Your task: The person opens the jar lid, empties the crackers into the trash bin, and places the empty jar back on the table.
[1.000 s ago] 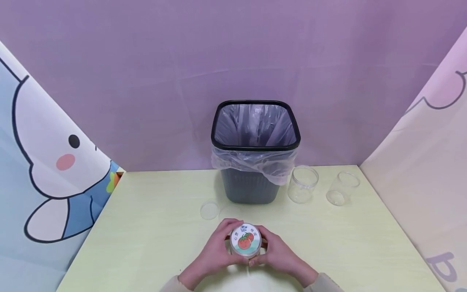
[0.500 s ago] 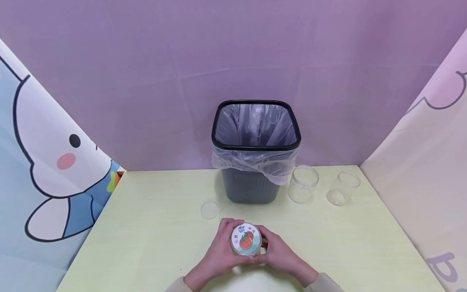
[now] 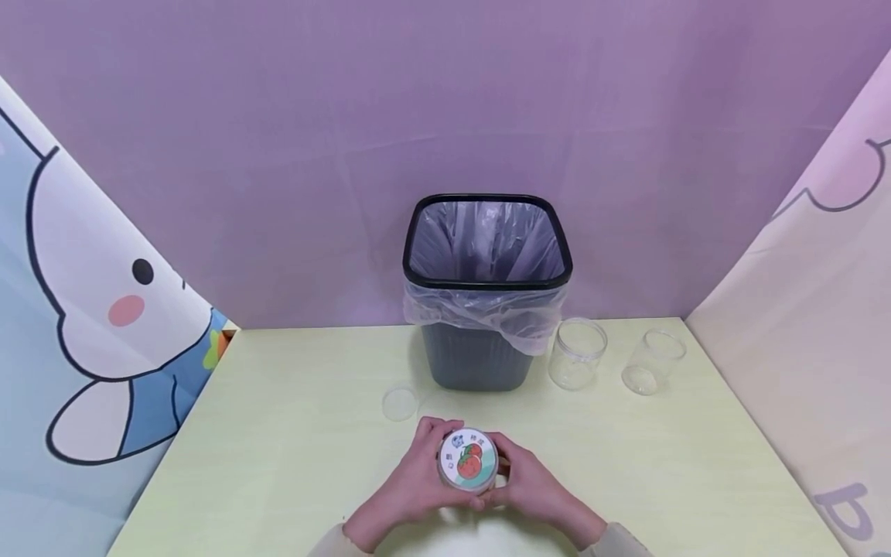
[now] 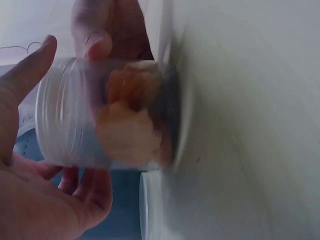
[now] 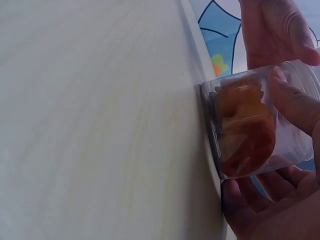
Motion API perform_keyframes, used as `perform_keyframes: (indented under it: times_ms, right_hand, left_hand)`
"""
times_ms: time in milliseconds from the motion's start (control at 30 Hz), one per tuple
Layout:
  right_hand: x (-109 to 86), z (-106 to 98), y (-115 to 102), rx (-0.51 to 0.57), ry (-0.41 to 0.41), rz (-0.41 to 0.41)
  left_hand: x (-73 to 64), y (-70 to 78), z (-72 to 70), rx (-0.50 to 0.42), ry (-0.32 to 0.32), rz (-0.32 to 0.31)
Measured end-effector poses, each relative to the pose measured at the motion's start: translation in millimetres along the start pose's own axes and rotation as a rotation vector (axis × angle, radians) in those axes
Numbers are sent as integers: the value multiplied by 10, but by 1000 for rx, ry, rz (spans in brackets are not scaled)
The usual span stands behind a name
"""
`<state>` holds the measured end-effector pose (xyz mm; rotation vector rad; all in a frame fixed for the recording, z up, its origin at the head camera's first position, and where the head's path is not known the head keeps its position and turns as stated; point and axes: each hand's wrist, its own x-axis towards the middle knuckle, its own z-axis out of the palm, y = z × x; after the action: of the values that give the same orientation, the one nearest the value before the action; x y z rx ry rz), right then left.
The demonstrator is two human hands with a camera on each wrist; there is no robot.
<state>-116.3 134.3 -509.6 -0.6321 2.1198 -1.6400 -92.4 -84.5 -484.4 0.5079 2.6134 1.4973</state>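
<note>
In the head view a clear round jar (image 4: 70,120) stands on the table, its lid (image 3: 468,461) printed with two red tomato-like fruits. Through its side, orange-brown wrinkled pieces (image 5: 245,130) show at the bottom. My left hand (image 3: 420,469) curls round the lid end, thumb on the near side. My right hand (image 3: 527,481) grips the jar's body from the right, as the right wrist view shows with the thumb (image 5: 295,105) along its wall. The left wrist view is slightly blurred around the jar.
Behind the hands stands a grey bin (image 3: 480,356) with a black rim and clear liner. Two clear uncovered jars (image 3: 576,356) (image 3: 650,363) stand to its right. A clear disc-shaped lid (image 3: 400,404) lies front left of it. A purple cloth (image 3: 278,193) backs the table (image 3: 244,433).
The printed lid has turned counterclockwise as seen from above, with the left hand's fingers shifting slightly round it. The right hand stays in place on the jar.
</note>
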Motion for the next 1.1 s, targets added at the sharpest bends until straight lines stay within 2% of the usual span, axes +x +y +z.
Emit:
perform_keyframes:
  times_ms: [133, 333, 500, 667, 833, 967, 1100]
  right_hand:
    - [-2, 6, -10, 8, 0, -1]
    - [-2, -4, -20, 5, -3, 3]
    - [0, 0, -25, 22, -3, 1]
    - [7, -6, -1, 15, -4, 0]
    - [5, -10, 9, 21, -8, -4]
    - [7, -10, 15, 31, -9, -8]
    - [6, -7, 15, 41, -6, -4]
  left_hand:
    - [2, -35, -63, -23, -33, 13]
    - [47, -93, -170, -104, -101, 93]
    - [149, -172, -275, -148, -227, 139]
    - [287, -225, -357, -140, -374, 180]
    - [376, -286, -358, -152, -465, 195]
    - [396, -295, -342, -153, -485, 182]
    - [380, -271, -329, -145, -455, 170]
